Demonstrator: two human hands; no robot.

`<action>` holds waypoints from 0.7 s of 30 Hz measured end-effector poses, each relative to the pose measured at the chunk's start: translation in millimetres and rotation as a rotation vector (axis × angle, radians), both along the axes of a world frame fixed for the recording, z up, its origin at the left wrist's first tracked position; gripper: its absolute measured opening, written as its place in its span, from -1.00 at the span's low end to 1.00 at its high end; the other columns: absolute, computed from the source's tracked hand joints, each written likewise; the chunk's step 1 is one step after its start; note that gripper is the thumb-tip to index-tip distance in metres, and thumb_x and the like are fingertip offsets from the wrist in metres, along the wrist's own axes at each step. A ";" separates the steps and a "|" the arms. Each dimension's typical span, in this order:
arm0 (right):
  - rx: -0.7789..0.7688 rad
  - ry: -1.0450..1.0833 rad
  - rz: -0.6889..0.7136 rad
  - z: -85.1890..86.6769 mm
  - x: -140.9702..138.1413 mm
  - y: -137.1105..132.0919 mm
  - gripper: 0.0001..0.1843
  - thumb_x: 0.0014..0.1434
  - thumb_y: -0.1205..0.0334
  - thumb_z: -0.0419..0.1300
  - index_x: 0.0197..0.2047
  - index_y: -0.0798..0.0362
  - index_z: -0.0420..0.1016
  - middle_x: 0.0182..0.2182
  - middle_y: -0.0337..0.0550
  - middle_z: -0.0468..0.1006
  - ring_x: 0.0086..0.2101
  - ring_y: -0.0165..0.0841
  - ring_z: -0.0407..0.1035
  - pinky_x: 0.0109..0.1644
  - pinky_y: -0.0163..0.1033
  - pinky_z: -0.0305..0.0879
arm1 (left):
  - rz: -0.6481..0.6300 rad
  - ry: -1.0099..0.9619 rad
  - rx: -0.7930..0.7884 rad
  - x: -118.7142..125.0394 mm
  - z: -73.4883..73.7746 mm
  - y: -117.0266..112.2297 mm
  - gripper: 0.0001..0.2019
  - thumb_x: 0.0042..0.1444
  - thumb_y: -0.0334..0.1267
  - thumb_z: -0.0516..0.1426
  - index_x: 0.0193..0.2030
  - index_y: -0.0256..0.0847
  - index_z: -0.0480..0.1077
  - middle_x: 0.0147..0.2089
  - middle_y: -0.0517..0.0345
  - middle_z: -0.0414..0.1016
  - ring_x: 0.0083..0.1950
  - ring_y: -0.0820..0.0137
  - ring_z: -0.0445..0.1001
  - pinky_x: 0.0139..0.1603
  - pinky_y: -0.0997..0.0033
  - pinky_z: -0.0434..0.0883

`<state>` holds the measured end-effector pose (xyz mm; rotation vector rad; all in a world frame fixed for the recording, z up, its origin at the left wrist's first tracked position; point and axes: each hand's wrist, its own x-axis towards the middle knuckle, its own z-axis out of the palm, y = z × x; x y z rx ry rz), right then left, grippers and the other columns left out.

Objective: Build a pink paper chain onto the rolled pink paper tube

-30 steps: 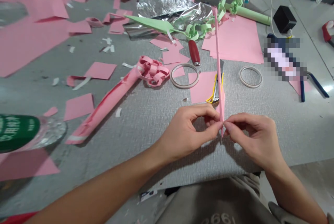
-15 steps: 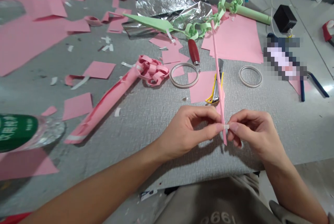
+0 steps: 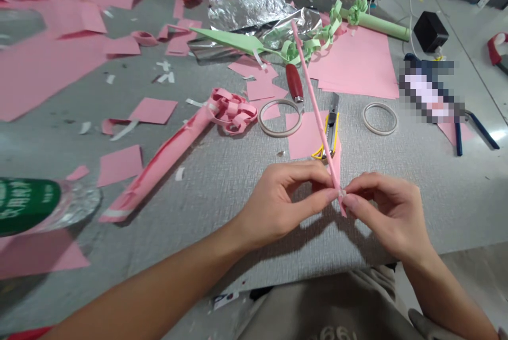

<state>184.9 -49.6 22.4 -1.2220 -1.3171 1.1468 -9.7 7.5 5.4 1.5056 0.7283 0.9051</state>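
Observation:
My left hand [image 3: 283,200] and my right hand [image 3: 387,210] pinch the near end of a thin rolled pink paper stick [image 3: 313,99] from either side. A small bit of white tape shows between the fingertips. The stick rises away from me and leans left, its far tip over the crumpled foil [image 3: 254,12]. Under it on the grey table [image 3: 222,181] lie a yellow utility knife [image 3: 329,136] and a pink paper square [image 3: 305,136].
A thick pink paper roll with curled strips [image 3: 182,139], two tape rings [image 3: 280,117] [image 3: 380,118], a red-handled tool [image 3: 295,82], green paper pieces [image 3: 369,20], pink sheets [image 3: 357,62] and scraps are scattered about. A green-labelled bottle [image 3: 35,205] lies at the left. Black adapter [image 3: 431,30] far right.
The pink stick has tilted so its far tip swung left. Both hands stay pinched at its near end, with the white tape bit now between the fingertips.

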 end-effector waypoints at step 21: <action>0.414 -0.218 -0.079 -10.8 -8.5 -4.6 -0.77 0.30 0.57 0.32 -0.15 0.04 0.63 -0.32 -0.21 0.68 -0.33 -0.40 0.54 -0.26 -0.29 0.52 | 0.093 -0.143 -0.398 9.3 2.9 -8.7 -0.87 0.10 -0.47 0.38 -0.29 -0.15 0.72 -0.39 0.22 0.71 -0.42 0.47 0.66 -0.32 0.59 0.64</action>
